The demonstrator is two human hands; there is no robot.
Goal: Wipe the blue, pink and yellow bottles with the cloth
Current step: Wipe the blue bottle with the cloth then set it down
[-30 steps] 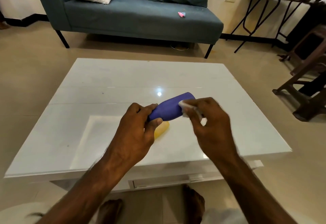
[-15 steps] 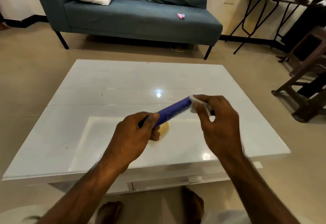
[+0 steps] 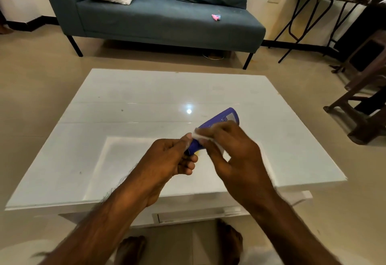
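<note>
Gripping the blue bottle (image 3: 221, 120) at its near, lower end, the left hand (image 3: 167, 160) is clamping its fingers and thumb around the cap end, holding the bottle up off the white counter (image 3: 146, 101). The bottle is slanting away and to the right, its far end poking out beyond the right hand (image 3: 231, 156). The right hand is pinching the white cloth (image 3: 199, 136) against the bottle's middle, fingers closed on it, sitting just beside the left thumb. Under both hands, a sliver of the yellow bottle (image 3: 198, 153) is peeking out on the counter, mostly hidden.
</note>
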